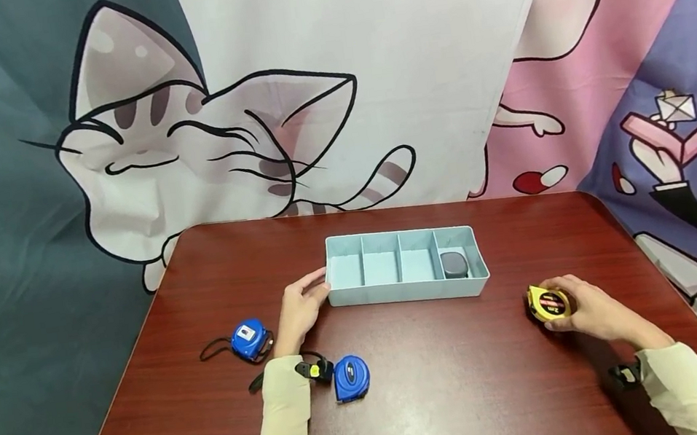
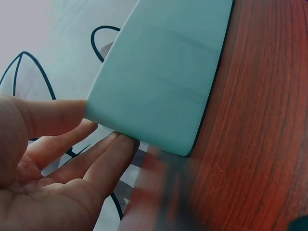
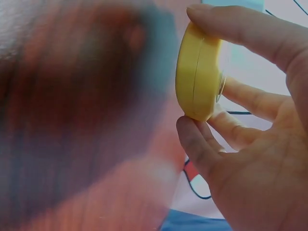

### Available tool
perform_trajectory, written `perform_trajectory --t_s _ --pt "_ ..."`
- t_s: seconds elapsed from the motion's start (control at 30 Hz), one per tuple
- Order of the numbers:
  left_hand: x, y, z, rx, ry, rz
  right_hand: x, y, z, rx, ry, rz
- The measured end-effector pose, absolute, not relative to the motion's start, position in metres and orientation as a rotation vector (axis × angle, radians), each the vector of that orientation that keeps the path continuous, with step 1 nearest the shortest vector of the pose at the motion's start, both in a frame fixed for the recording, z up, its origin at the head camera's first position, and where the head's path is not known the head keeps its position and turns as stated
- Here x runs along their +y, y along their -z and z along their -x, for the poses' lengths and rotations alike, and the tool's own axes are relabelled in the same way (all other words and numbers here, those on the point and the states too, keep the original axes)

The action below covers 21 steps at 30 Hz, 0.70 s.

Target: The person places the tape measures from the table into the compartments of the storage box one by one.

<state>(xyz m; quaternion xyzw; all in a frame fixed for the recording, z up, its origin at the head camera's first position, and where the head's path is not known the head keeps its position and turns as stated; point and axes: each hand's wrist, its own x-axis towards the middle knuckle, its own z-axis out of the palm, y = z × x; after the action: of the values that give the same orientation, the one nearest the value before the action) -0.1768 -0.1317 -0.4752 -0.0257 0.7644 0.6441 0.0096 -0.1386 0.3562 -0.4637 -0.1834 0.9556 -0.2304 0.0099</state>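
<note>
In the head view, the thumb and fingertips of my left hand point(image 1: 300, 312) touch the left end of a pale blue-green divided tray point(image 1: 391, 292). The left wrist view shows its thumb point(image 2: 60, 115) at the tray's upper corner and the other fingers against the end wall. To the right of the tray, my right hand point(image 1: 592, 307) grips a yellow tape measure point(image 1: 548, 303) by its edges. The thumb lies on one side and fingers on the other, as the right wrist view shows. A grey rounded item point(image 1: 454, 264) sits in the tray's rightmost compartment.
One blue tape measure point(image 1: 250, 339) with a dark cord lies left of my left forearm. Another blue tape measure point(image 1: 352, 377) is just right of that wrist. All stand on a reddish-brown table point(image 1: 464, 393), with a cartoon-printed curtain point(image 1: 419, 54) behind it.
</note>
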Motion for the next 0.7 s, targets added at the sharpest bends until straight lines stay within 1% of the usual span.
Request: perform_trajectory --t_s 0.4,0.57,0.7 --pt "-0.13 0.474 0.178 2.382 -2.022 0.063 0.352 0.434 0.145 2.979 0.719 0.655" --pt "-0.131 0.474 0.177 2.375 -2.007 0.098 0.35 0.423 0.15 2.964 0.676 0.687" --pt "-0.132 0.475 0.176 2.371 -2.019 0.088 0.346 0.414 0.153 2.966 0.648 0.678"
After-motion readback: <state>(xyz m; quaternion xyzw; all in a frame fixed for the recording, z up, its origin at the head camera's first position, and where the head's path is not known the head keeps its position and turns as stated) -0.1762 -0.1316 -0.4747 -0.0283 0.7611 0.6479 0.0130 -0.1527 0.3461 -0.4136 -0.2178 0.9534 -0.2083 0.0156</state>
